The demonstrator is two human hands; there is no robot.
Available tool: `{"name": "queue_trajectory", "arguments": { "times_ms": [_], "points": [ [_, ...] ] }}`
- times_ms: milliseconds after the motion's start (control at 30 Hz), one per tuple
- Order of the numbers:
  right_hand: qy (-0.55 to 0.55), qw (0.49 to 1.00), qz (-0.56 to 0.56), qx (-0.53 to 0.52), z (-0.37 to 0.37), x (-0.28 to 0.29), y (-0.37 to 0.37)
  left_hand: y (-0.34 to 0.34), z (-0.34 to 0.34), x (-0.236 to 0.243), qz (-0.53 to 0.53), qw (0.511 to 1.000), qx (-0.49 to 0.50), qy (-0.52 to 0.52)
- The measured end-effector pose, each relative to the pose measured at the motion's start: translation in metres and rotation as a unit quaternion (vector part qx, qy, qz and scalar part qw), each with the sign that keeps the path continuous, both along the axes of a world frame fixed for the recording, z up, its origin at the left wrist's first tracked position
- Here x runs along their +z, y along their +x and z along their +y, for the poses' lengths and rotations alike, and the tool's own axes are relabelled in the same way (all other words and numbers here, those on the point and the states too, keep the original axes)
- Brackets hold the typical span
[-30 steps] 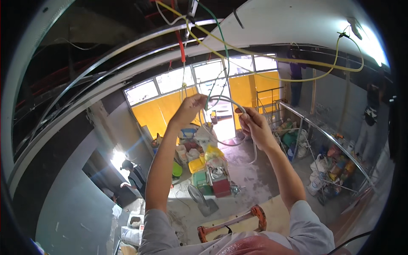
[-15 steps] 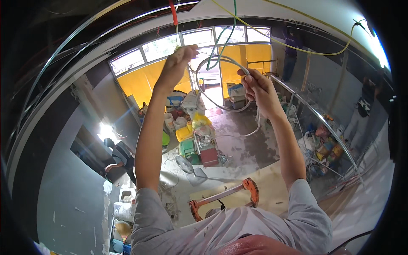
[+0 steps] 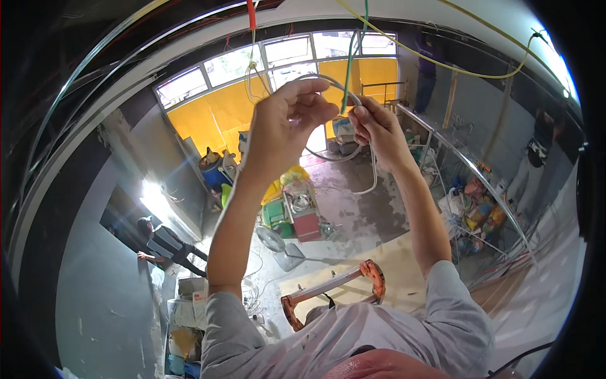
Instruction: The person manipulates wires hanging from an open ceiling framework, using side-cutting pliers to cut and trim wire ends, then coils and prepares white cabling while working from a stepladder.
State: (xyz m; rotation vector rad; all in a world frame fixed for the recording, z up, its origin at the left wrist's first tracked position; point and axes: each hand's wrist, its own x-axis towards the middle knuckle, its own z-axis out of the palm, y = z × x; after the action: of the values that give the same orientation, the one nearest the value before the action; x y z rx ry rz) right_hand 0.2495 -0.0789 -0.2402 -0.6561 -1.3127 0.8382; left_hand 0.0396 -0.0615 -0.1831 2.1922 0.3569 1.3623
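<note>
In the head view, the right hand (image 3: 382,136), toward 2 o'clock, pinches the grey cable (image 3: 338,159) between thumb and fingers; the grip probably keeps its loop from springing open. The loop spans the gap between the hands, just above centre, toward 12 to 1 o'clock. The left hand (image 3: 287,123), near 12 o'clock, has its fingers bent in front of the loop; whether they close on it I cannot tell. Both arms reach upward, seemingly to work at ceiling height. A green wire (image 3: 349,66) hangs from 12 to 1 o'clock down between the hands, within easy reach. The orange-ended ladder (image 3: 373,279), between 5 and 6 o'clock, probably gives the person height.
</note>
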Motion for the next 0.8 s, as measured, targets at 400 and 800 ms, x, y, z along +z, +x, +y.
{"name": "queue_trajectory", "arguments": {
  "times_ms": [400,800],
  "points": [
    [0.02,0.997,-0.079,-0.005,0.002,-0.012,-0.018,0.008,-0.01,0.002,-0.148,0.987,-0.052,-0.037],
    [-0.006,0.999,-0.031,-0.019,-0.01,0.0,0.015,-0.065,0.017,-0.025,0.01,0.956,0.128,0.264]
  ]
}}
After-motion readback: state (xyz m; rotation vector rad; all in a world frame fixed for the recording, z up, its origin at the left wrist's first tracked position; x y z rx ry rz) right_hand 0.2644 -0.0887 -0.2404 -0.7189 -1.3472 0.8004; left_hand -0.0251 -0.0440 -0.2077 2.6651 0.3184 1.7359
